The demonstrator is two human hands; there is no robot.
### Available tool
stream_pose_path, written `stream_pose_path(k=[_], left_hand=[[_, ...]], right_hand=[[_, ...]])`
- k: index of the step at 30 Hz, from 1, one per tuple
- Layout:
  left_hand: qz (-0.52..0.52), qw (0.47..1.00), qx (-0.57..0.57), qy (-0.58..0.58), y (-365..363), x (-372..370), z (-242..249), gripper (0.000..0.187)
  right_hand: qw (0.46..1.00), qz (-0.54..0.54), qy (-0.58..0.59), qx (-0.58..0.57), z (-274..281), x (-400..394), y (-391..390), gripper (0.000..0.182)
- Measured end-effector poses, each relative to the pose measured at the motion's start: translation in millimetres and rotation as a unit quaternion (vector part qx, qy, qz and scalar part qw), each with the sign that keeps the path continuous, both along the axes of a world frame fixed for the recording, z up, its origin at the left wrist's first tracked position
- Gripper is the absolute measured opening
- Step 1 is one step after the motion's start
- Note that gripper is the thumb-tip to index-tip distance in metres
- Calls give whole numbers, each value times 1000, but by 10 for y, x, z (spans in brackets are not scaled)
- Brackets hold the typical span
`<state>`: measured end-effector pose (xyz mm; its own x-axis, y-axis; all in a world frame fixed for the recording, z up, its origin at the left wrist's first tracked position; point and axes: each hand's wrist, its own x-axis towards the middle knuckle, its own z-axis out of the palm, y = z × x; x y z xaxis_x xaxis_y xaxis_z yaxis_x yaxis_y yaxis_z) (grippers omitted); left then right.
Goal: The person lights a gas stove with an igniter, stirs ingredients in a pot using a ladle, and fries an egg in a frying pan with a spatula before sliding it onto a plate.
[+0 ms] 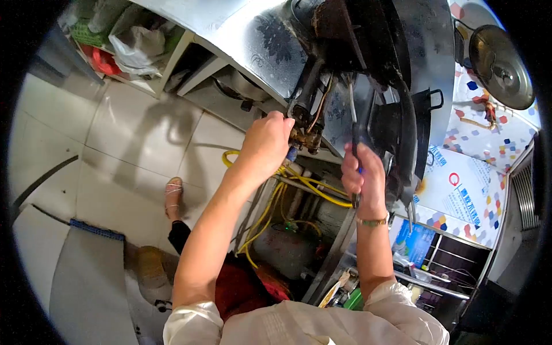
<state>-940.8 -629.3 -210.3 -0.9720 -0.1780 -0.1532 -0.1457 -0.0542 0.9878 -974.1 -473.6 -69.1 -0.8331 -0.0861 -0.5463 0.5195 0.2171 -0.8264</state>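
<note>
My left hand [265, 145] is closed at the front of a dark gas burner [310, 77], its fingers curled on the grimy gas valve [309, 140]; the part they grip is mostly hidden. In my right hand [365, 175] is a long thin tool [353, 106] with a silvery shaft and a dark handle. Its shaft points away from me, beside the blackened wok [376, 43] tilted over the burner. A yellow gas hose [313, 188] runs below both hands.
A steel counter [247, 34] extends to the left above open shelves [198, 75]. Under the burner stands a grey gas cylinder [284, 250]. On the right are a metal lid [501, 67], a white box [454, 184] and a wire rack [445, 259]. Another person's foot [173, 198] is on the tiles.
</note>
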Motion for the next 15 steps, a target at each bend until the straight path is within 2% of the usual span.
stream_pose_path(k=[2, 10, 15], left_hand=[[28, 999, -25, -14, 41, -11, 42, 31], [101, 995, -6, 8, 160, -17, 41, 30], [78, 997, 6, -29, 120, -26, 80, 34]], right_hand=[[1000, 3, 9, -16, -85, -221, -38, 25], [998, -16, 20, -49, -245, -674, -250, 22], [997, -38, 3, -70, -235, -797, -305, 22]])
